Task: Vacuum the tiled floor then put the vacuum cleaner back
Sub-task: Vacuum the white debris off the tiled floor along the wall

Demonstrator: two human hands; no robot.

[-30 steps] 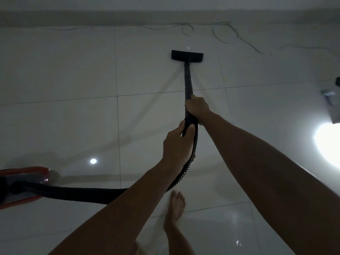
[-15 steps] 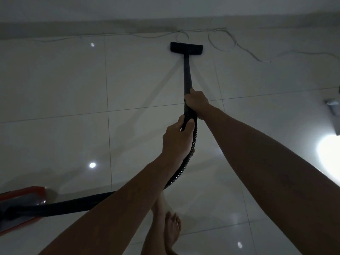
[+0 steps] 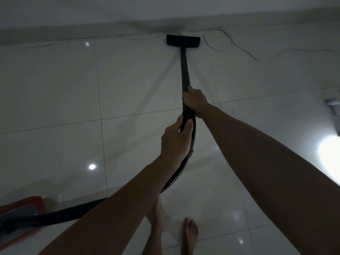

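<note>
Dim room, glossy white tiled floor point(image 3: 55, 100) with dark grout lines. My right hand point(image 3: 195, 100) has its grip closed tight round the black vacuum wand point(image 3: 184, 70), further down the tube. My left hand point(image 3: 174, 142) grips the same wand at its rear end, fingers wrapped, thumb on top, right where the ribbed hose point(image 3: 181, 168) begins. Both arms stretched forward.

Floor nozzle point(image 3: 183, 41) flat on the tile at the far end, close to the wall base point(image 3: 73, 32), wand running straight back from it to my hands. Hose curves down from under my left hand, passes beneath my left forearm and runs left along the floor to the red vacuum cleaner body point(image 3: 22, 214), at lower-left, partly cut by the frame edge.

Thin white cord point(image 3: 226, 43) lies looped along the wall, just right of the nozzle, trailing off right. My bare feet point(image 3: 189, 234) on the tile at bottom centre. Bright light reflection at right edge; small light spots on the tiles. Grey object at far right edge, cannot tell what.
</note>
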